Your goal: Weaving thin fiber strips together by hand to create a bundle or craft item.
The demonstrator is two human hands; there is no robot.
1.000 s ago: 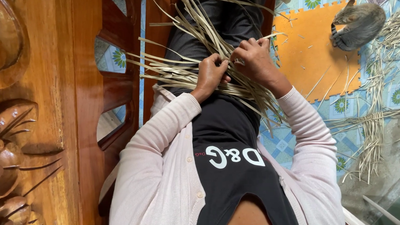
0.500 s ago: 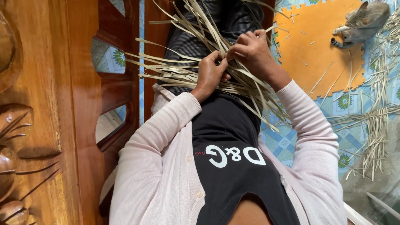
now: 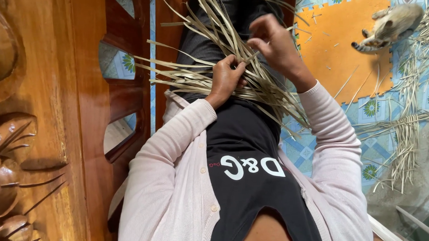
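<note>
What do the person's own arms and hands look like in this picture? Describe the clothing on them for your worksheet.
Both arms are covered by the long sleeves of a pale pink knitted cardigan with a row of small matching buttons down its front edge. The sleeves end in snug ribbed cuffs at the wrists. The left hand and right hand are bare: no gloves, and no rings or watch that can be made out.

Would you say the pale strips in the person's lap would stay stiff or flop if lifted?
Probably floppy: the pale strips arc and droop past the left hand. Likely light, since they splay freely near the right hand. Loose ones might slide apart.
</note>
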